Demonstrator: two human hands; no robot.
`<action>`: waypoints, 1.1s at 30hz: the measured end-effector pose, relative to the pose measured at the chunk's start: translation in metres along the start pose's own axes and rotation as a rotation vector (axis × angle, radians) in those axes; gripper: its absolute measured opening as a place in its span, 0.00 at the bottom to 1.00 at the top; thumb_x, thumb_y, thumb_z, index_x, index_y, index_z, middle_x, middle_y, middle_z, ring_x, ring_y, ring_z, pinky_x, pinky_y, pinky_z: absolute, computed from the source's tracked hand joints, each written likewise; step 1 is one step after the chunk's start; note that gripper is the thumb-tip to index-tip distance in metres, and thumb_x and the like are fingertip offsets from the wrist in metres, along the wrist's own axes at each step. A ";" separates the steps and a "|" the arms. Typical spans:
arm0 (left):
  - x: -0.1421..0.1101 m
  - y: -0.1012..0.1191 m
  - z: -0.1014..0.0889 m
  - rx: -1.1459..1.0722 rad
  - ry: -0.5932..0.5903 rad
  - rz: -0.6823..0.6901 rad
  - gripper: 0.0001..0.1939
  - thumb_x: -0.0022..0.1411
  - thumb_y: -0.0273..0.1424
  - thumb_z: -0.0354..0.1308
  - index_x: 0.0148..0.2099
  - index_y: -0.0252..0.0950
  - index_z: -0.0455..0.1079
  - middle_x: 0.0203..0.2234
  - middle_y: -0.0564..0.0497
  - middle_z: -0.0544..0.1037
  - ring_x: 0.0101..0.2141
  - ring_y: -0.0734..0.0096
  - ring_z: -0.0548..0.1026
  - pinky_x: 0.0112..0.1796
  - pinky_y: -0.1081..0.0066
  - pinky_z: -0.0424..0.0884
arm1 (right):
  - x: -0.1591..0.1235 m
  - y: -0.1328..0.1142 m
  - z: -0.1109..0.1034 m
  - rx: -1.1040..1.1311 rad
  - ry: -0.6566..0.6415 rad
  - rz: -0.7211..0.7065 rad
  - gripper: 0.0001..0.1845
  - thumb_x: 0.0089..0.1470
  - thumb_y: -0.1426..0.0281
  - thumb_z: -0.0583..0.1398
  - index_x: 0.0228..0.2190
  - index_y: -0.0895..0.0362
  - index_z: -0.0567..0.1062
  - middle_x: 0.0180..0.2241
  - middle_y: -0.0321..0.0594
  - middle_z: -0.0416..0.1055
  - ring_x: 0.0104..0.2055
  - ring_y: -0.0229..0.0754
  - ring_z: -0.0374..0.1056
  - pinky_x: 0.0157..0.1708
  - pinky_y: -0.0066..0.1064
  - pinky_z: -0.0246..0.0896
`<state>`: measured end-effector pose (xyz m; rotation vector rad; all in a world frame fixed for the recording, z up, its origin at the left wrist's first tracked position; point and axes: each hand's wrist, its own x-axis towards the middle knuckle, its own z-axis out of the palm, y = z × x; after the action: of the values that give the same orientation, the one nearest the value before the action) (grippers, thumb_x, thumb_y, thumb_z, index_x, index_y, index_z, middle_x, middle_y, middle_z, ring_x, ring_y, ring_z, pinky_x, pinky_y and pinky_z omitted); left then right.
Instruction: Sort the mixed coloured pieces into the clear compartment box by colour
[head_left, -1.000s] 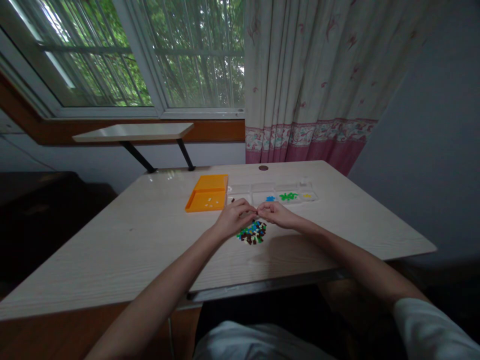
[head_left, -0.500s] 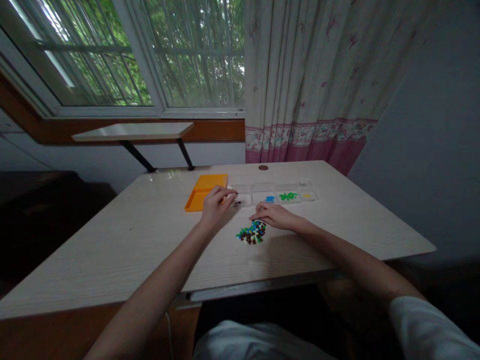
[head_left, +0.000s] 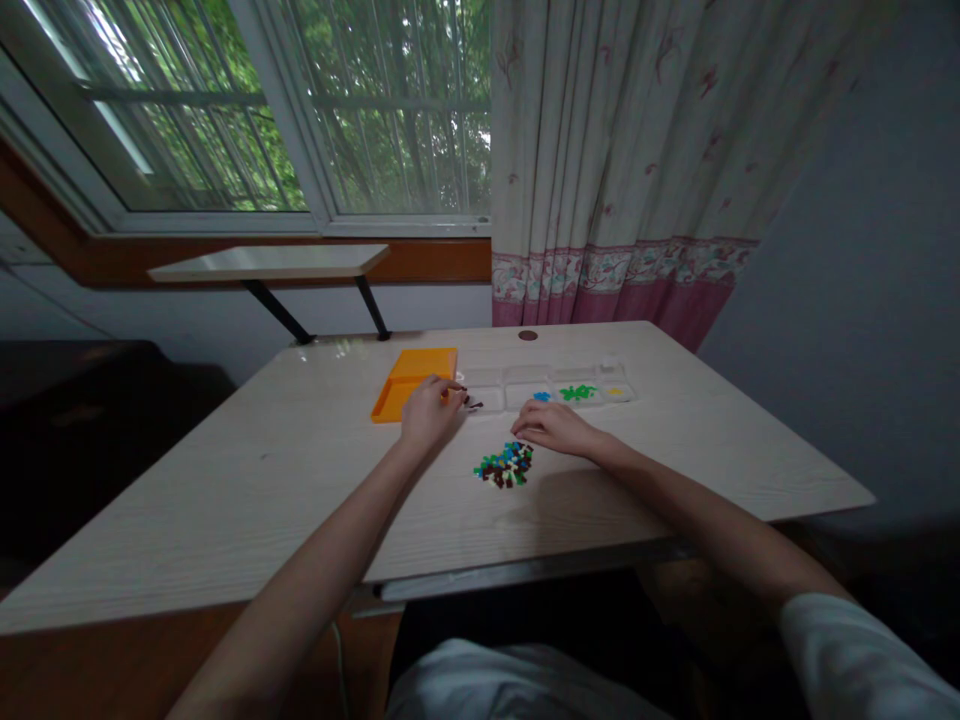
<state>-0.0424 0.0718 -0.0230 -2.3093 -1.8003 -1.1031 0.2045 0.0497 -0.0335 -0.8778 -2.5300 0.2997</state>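
My left hand (head_left: pixel 433 412) is over the left end of a clear compartment tray (head_left: pixel 504 392), fingers pinched around what looks like a small dark brown piece. A few dark brown pieces (head_left: pixel 474 405) lie in the compartment by its fingertips. My right hand (head_left: pixel 556 428) hovers just beyond a pile of small mixed pieces (head_left: pixel 504 466) in brown, green, blue and cream. Its fingers are drawn together, and whatever may be between them is hidden. Other compartments hold blue pieces (head_left: pixel 541 397), green pieces (head_left: pixel 577 392) and yellow pieces (head_left: pixel 616 391).
An orange two-part case (head_left: pixel 426 360) lies open on the table, behind and beside my left hand. A raised shelf (head_left: pixel 270 262) on black legs stands at the table's back left. Behind the table (head_left: pixel 300 480) are a window and a curtain (head_left: pixel 600 180).
My left hand has drawn slightly left, its fingertips lower at the dark brown pieces. My right hand has lifted a little away from the pile, up and to the right.
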 end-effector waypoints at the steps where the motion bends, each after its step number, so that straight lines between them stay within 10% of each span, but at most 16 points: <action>1: 0.000 -0.001 0.001 0.025 -0.020 -0.011 0.12 0.56 0.38 0.54 0.35 0.38 0.74 0.30 0.50 0.72 0.32 0.68 0.70 0.30 0.72 0.63 | 0.000 0.001 0.000 0.014 0.005 0.004 0.10 0.55 0.69 0.56 0.35 0.57 0.76 0.34 0.41 0.69 0.37 0.37 0.66 0.38 0.26 0.59; 17: -0.022 0.040 0.002 -0.172 -0.350 0.361 0.10 0.58 0.34 0.53 0.35 0.37 0.74 0.27 0.50 0.72 0.29 0.73 0.69 0.30 0.75 0.61 | 0.003 -0.001 -0.001 0.120 0.100 0.099 0.06 0.51 0.69 0.60 0.30 0.58 0.77 0.28 0.39 0.70 0.31 0.36 0.64 0.31 0.26 0.56; 33: -0.024 0.044 0.002 -0.294 -0.277 0.383 0.09 0.58 0.34 0.55 0.37 0.36 0.73 0.27 0.51 0.71 0.28 0.75 0.68 0.29 0.75 0.62 | 0.004 -0.011 -0.002 0.222 0.254 0.102 0.07 0.51 0.67 0.59 0.31 0.58 0.74 0.28 0.37 0.65 0.28 0.34 0.60 0.29 0.24 0.54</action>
<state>-0.0055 0.0375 -0.0198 -2.9406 -1.2321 -1.0855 0.1965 0.0440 -0.0261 -0.8964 -2.1757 0.4601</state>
